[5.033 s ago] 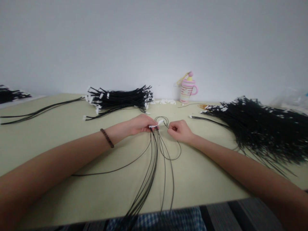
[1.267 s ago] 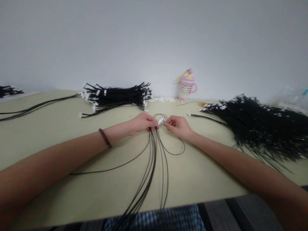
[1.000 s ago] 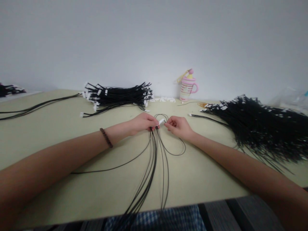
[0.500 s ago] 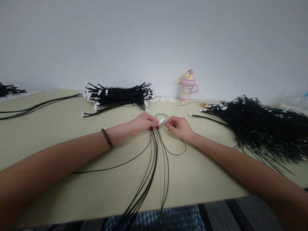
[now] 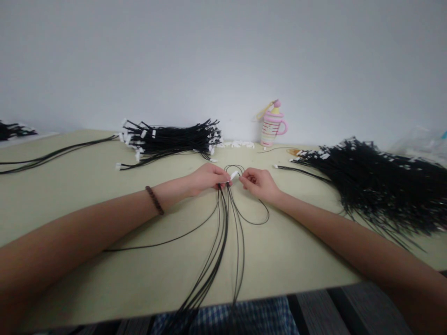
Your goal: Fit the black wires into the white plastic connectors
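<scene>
The left hand (image 5: 206,179) is pinching a small white connector (image 5: 233,175) and a gathered bunch of thin black wires (image 5: 223,218) trailing back over the table edge. The right hand (image 5: 260,183), just beside it, is pinching one wire end at the connector's tip. I would judge steadiness matters: keeping the connector still and feeding the wire straight. The wires are looking glossy and limp; the connector, hard, blocky plastic on the matte table (image 5: 87,195).
</scene>
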`<state>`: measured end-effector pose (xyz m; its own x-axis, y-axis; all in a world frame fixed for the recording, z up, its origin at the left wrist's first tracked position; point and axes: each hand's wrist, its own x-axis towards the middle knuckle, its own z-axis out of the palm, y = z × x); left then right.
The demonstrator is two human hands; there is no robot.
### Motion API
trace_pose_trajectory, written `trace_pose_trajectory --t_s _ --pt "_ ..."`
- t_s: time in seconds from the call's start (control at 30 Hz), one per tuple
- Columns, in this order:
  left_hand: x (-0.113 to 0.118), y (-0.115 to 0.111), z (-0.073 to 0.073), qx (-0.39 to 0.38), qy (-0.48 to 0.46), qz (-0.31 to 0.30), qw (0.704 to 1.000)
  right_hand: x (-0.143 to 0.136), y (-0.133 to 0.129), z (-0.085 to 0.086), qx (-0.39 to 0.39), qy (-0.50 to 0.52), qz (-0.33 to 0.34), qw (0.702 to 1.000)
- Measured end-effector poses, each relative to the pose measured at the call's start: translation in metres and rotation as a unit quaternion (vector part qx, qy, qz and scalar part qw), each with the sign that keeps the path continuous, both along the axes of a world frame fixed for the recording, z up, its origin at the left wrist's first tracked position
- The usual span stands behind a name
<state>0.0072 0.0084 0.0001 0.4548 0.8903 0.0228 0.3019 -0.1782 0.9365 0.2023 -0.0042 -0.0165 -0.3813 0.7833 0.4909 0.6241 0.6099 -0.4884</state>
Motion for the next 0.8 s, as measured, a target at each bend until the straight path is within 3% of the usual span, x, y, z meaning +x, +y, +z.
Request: trace_pose_trajectory --t_s 0.23,0.5,0.8 --pt "-0.001 0.0 0.001 0.019 0.02 -0.019 0.999 -0.001 -0.001 0.0 0.032 -0.027 -0.004 0.999" --pt "-0.004 0.0 0.004 0.01 0.02 -0.07 0.997 0.0 -0.003 -0.001 0.182 0.001 0.043 0.982" --pt "-0.007 0.001 0.008 0.006 0.023 -0.131 0.991 -0.007 -0.013 0.004 0.143 0.057 0.117 0.981"
